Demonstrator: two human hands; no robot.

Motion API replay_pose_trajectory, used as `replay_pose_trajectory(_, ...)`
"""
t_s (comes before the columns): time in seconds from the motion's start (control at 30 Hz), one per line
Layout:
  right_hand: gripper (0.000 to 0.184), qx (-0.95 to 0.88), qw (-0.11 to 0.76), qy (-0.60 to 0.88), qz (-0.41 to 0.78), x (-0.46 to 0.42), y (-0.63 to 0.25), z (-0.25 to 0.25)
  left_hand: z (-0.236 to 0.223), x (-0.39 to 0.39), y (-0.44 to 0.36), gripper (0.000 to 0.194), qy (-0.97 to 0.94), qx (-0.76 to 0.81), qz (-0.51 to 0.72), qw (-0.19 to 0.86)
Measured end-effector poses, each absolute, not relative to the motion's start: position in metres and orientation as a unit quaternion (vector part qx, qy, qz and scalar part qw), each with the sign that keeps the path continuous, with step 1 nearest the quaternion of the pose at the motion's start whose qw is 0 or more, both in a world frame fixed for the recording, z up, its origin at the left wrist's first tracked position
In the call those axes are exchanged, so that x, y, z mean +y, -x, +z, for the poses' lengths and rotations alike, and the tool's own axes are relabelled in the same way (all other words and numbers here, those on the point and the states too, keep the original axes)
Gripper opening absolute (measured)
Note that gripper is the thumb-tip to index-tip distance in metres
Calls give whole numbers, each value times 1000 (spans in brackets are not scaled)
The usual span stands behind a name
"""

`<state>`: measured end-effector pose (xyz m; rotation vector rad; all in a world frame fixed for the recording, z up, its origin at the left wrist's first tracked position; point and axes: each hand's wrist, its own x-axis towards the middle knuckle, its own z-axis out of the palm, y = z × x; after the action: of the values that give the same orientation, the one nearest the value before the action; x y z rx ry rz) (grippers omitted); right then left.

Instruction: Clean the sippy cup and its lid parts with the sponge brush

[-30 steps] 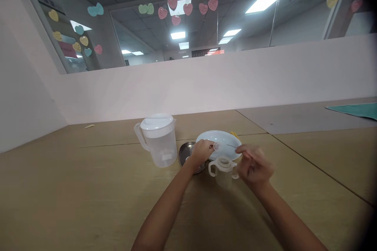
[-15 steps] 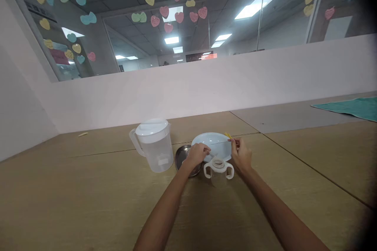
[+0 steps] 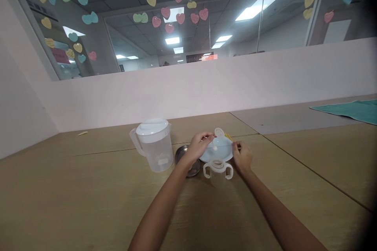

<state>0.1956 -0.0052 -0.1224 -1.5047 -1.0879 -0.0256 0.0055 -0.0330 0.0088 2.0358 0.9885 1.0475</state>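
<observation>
My left hand point(image 3: 200, 146) is closed, fingertips pinching a small whitish tube-like piece point(image 3: 215, 147) above the white oval plate point(image 3: 210, 157). Just beyond those fingertips shows a round translucent disc point(image 3: 219, 132); whether it joins the piece I cannot tell. My right hand point(image 3: 243, 157), by the plate's right edge, pinches the end of a thin wire-like rod point(image 3: 226, 147) that points toward the left hand. Between my wrists stands a clear two-handled sippy cup point(image 3: 218, 176) with a white collar and an open top. Under my left hand is a round metal bowl point(image 3: 180, 155), partly hidden.
A translucent lidded pitcher point(image 3: 156, 147) stands left of the metal bowl. Something yellow point(image 3: 228, 136) pokes out behind the plate. A green cloth point(image 3: 350, 109) lies at the far right, and a flat pale scrap point(image 3: 83, 133) at the far left. A low wall point(image 3: 141, 98) closes off the table's back.
The right hand moved in beside the plate, still with the rod. The left hand rose slightly with the whitish piece, and the round disc came into view beyond it. The view shifted.
</observation>
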Motion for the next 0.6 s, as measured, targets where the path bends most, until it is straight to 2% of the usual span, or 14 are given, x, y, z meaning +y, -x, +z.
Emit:
replay_pose_trajectory(0.13, 36, -471, 598, 648, 5, -5, -196, -122, 22, -53, -4, 31, -802, 309, 349, 373)
replay_pose_trajectory(0.6, 37, -465, 591, 659, 24, -5, -194, -119, 45, -73, 6, 26, -825, 290, 336, 351)
